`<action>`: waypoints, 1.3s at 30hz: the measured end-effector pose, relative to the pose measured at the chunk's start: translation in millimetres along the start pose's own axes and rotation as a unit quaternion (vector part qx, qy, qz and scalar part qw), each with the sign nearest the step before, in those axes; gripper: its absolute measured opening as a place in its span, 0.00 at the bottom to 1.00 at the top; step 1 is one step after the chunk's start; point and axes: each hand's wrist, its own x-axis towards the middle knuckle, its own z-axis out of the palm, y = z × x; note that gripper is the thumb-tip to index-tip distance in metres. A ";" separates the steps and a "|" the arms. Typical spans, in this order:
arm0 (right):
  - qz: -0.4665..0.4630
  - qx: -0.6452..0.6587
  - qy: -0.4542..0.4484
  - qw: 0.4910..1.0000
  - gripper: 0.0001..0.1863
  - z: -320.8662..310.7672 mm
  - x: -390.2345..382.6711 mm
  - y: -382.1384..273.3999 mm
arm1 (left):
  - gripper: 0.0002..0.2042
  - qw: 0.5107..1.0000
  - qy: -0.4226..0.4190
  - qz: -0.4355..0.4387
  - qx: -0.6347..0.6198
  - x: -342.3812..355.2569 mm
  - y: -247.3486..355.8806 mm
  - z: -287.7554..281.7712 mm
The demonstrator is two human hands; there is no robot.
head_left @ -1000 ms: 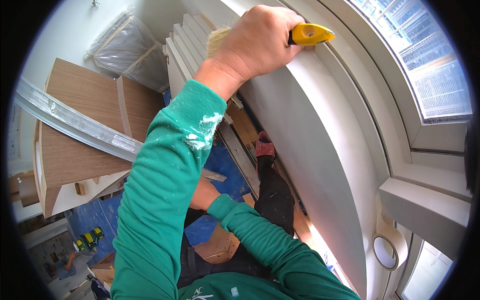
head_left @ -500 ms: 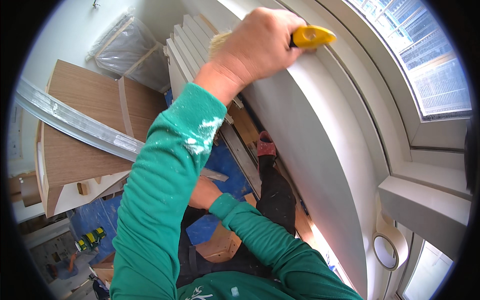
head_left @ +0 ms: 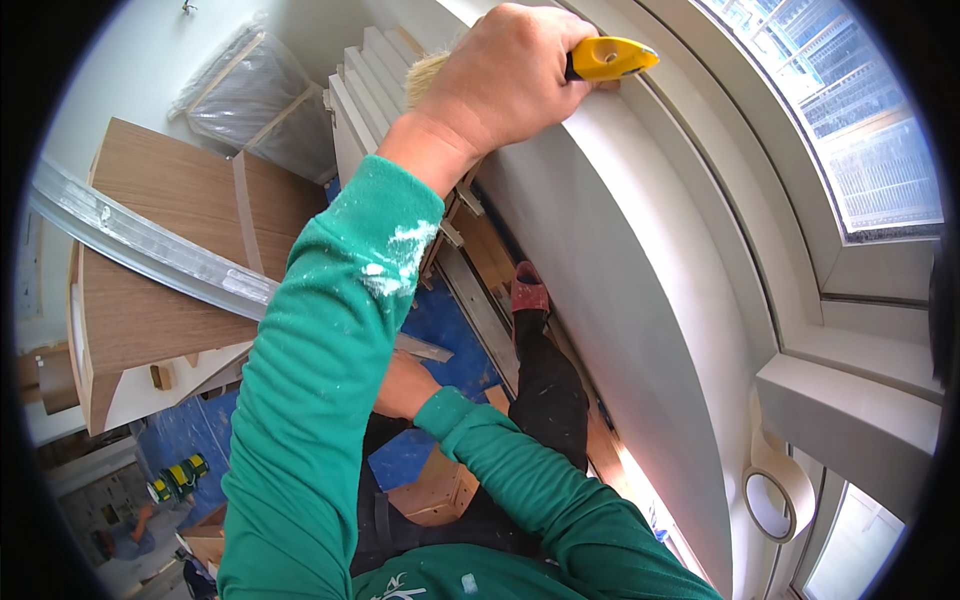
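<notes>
Yellow-handled brush (head_left: 600, 60) in raised left hand (head_left: 510, 75)

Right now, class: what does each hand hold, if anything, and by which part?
The left hand grips a paintbrush around the middle of its yellow handle, with the bristles sticking out behind the hand. The right hand rests near the thigh; whether it holds anything cannot be told.

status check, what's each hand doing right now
Left hand shut on yellow-handled brush, bristles at white wall panel. Right hand low by the knee, grip hidden. Nothing blocking the brush.
</notes>
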 end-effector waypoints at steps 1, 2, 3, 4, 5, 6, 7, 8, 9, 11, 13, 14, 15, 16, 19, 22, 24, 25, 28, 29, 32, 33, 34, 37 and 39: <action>0.003 -0.005 -0.004 1.000 0.09 0.6 1.0 1.0 | 0.09 1.000 -0.006 0.009 -0.006 -0.5 4.9 -0.1; -0.003 -0.001 0.006 1.000 0.09 1.4 1.5 1.5 | 0.09 1.000 -0.011 0.017 -0.012 0.7 8.5 -0.8; -0.008 0.003 0.017 1.000 0.09 2.3 1.6 1.6 | 0.07 0.999 -0.025 -0.007 -0.048 4.6 9.4 -2.9; -0.008 0.004 0.016 1.000 0.09 0.0 0.9 0.1 | 0.07 0.995 -0.037 -0.032 -0.082 8.5 9.9 -8.4; -0.009 0.006 0.016 1.000 0.08 -2.1 0.2 -1.9 | 0.08 0.990 -0.050 -0.058 -0.116 10.0 9.9 -12.1; -0.003 0.005 0.008 1.000 0.08 -4.8 -1.8 -3.4 | 0.08 0.991 -0.048 -0.058 -0.112 8.8 9.1 -13.5; 0.006 0.005 0.002 1.000 0.08 -7.2 -2.2 -4.3 | 0.08 0.991 -0.048 -0.057 -0.111 8.1 7.9 -12.7; 0.012 -0.001 -0.007 1.000 0.08 -9.5 -1.5 -5.3 | 0.08 0.991 -0.048 -0.056 -0.110 7.3 7.1 -11.4; 0.018 -0.006 -0.017 1.000 0.08 -11.8 -0.7 -6.2 | 0.06 0.997 -0.035 -0.027 -0.069 4.4 6.9 -6.6; 0.018 -0.013 -0.019 1.000 0.09 -9.7 -0.6 -2.8 | 0.06 0.999 -0.007 0.034 0.018 1.7 10.4 2.3; 0.008 -0.012 -0.005 1.000 0.08 -5.7 -0.9 -1.7 | 0.07 0.999 -0.018 -0.003 -0.032 10.9 6.1 -3.2; 0.020 -0.028 -0.039 0.999 0.08 -15.8 0.0 -9.7 | 0.10 0.998 -0.024 -0.025 -0.055 11.7 2.3 -10.0; 0.030 -0.044 -0.072 0.996 0.08 -26.9 0.1 -16.9 | 0.10 0.997 0.002 -0.056 -0.051 8.4 -1.7 -18.9; 0.043 -0.061 -0.103 0.992 0.08 -36.1 -0.3 -24.3 | 0.11 0.995 0.026 -0.085 -0.051 5.6 -4.9 -28.7; 0.072 -0.053 -0.103 0.991 0.09 -43.1 1.6 -23.3 | 0.13 0.978 0.022 -0.202 -0.053 11.9 20.5 -56.5; 0.059 -0.062 -0.111 0.990 0.10 -43.6 1.2 -27.2 | 0.13 0.967 0.096 -0.183 -0.148 1.2 37.1 -89.9; 0.056 -0.046 -0.088 0.994 0.10 -44.1 -2.2 -22.0 | 0.13 0.974 0.114 -0.143 -0.137 -5.5 36.5 -110.0; 0.056 -0.038 -0.075 0.995 0.10 -45.6 -4.6 -18.8 | 0.12 0.984 0.092 -0.135 -0.072 -6.7 39.6 -117.4; 0.085 -0.029 -0.119 0.989 0.15 -52.0 -4.2 -20.5 | 0.25 0.978 0.097 -0.185 0.003 -19.7 78.4 -144.5; 0.084 -0.043 -0.106 0.990 0.15 -48.4 -5.9 -17.2 | 0.28 0.969 0.131 -0.208 -0.008 -25.4 90.0 -144.7; 0.113 -0.071 -0.146 0.980 0.15 -57.2 -3.7 -25.9 | 0.36 0.892 0.190 -0.366 -0.186 -37.1 126.2 -131.9; 0.131 -0.076 -0.160 0.976 0.16 -69.4 -5.8 -32.7 | 0.32 0.890 0.191 -0.342 -0.234 -37.6 140.4 -116.8; 0.115 -0.079 -0.162 0.977 0.16 -61.2 -4.7 -37.6 | 0.29 0.888 0.196 -0.319 -0.266 -40.5 157.6 -108.3; 0.041 -0.032 -0.068 0.996 0.17 -15.1 -10.2 14.2 | 0.17 0.863 0.152 -0.308 -0.369 -45.5 165.0 -57.0; 0.059 -0.040 -0.071 0.995 0.17 -12.9 -12.3 40.8 | 0.17 0.852 0.090 -0.324 -0.400 -35.8 143.7 -43.6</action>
